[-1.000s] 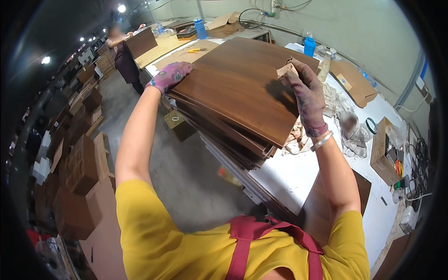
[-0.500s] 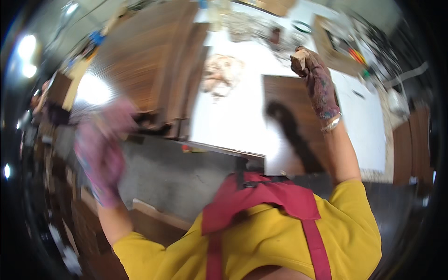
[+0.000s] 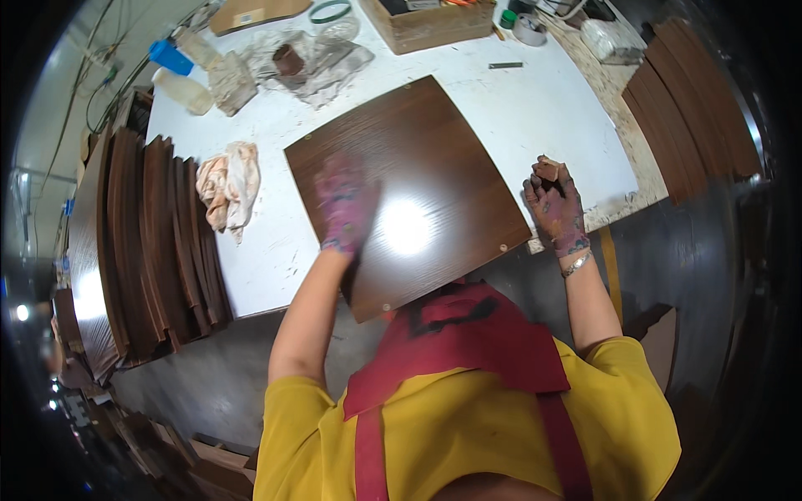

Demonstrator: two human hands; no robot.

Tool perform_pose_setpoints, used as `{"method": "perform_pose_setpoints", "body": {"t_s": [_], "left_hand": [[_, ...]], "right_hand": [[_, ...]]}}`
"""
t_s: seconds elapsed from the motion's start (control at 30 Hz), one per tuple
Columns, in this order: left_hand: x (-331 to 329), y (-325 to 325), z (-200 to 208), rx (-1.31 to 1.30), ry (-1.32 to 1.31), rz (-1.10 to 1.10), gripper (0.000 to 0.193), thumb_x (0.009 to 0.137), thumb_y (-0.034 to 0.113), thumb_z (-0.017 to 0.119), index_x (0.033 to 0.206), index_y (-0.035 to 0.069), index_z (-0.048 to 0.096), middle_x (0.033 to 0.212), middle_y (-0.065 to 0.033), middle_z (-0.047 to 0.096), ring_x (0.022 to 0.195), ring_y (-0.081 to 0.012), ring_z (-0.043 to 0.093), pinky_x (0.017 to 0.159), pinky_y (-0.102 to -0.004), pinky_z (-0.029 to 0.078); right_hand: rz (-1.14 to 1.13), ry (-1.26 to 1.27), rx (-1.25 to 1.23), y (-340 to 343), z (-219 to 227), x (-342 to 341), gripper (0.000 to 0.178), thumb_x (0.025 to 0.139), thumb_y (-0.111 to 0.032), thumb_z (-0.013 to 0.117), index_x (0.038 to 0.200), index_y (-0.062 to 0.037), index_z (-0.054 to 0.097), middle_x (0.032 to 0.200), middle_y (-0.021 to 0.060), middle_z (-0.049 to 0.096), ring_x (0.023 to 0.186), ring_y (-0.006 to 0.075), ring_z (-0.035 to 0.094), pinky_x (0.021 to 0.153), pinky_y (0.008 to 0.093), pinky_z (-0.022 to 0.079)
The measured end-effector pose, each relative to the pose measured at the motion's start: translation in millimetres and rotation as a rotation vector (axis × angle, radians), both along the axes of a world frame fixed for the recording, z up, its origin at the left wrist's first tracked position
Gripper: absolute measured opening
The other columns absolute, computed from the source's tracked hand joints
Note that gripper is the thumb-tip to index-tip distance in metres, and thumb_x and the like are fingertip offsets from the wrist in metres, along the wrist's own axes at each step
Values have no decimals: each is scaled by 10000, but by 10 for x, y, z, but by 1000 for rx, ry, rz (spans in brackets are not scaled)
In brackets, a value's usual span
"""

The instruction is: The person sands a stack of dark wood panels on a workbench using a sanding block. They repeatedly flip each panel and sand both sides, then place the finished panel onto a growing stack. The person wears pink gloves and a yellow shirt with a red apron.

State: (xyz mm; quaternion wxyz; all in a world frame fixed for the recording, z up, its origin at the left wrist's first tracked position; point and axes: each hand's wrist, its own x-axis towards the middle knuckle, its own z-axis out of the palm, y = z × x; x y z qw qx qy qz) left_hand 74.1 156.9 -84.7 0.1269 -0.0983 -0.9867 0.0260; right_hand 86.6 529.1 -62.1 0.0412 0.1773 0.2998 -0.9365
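Note:
A dark brown wood-grain panel (image 3: 434,159) lies at a slant on the white-topped table (image 3: 543,108), its near corner past the table's front edge. My left hand (image 3: 341,204), in a stained purplish glove, is over the panel's left part with fingers stretched out. Motion blurs it, and I cannot tell whether it touches the surface. My right hand (image 3: 555,209), in a similar glove, is right of the panel near the table edge. Its fingers are closed round a small brown-stained wad (image 3: 549,171), pale on one side, perhaps sponge or folded cloth.
Several brown panels stand in a stack (image 3: 154,242) at the left; another stack (image 3: 689,108) is at the right. A crumpled stained cloth (image 3: 230,188) lies left of the panel. Behind are a brown cup (image 3: 288,60) on plastic sheeting, a blue-capped bottle (image 3: 171,58) and a wooden box (image 3: 430,29).
My left hand has moved from beside the left stack onto or over the panel. The panel is turned and more central in view. My right hand still holds the wad, now lower in view.

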Motion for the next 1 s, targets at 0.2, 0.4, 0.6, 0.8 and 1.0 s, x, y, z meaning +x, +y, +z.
{"method": "perform_pose_setpoints", "body": {"t_s": [0.2, 0.4, 0.6, 0.8, 1.0], "left_hand": [[47, 1800, -195, 359, -112, -867, 663, 918, 500, 579, 1439, 108, 459, 1526, -136, 417, 1391, -322, 405, 1171, -489, 275], [-1536, 483, -197, 270, -115, -217, 641, 980, 462, 471, 1457, 39, 400, 1510, -185, 414, 1349, -323, 447, 1040, -620, 346], [-1136, 644, -607, -142, 85, -404, 637, 968, 513, 492, 1432, 78, 465, 1528, -147, 402, 1447, -318, 325, 1179, -566, 184], [-421, 45, -95, 154, -133, -325, 579, 978, 522, 473, 1415, 147, 530, 1576, -97, 354, 1489, -308, 253, 1203, -536, 144], [-410, -325, 127, 215, -124, -217, 572, 957, 478, 492, 1416, 139, 531, 1517, -112, 447, 1443, -314, 327, 1184, -521, 180]], "right_hand": [[-53, 68, 18, 299, 193, 26, 473, 1000, -348, 594, 1340, -30, 511, 1111, 98, 607, 963, 202, 580, 938, 371, 501], [217, 104, -99, -8, 5, 181, 494, 986, -303, 618, 1331, 23, 482, 1113, 118, 591, 966, 197, 572, 940, 350, 486], [355, 170, 20, -500, 118, -156, 437, 1000, -290, 586, 1317, 0, 503, 1122, 85, 597, 1022, 162, 582, 907, 319, 479], [535, 438, 838, -1804, 605, -1160, 412, 968, -249, 601, 1311, -23, 571, 1110, 62, 635, 995, 129, 600, 866, 278, 502], [920, 741, 1169, -3619, 501, -1825, 434, 913, -180, 649, 1314, -24, 596, 1088, 86, 679, 979, 159, 631, 904, 279, 490]]}}
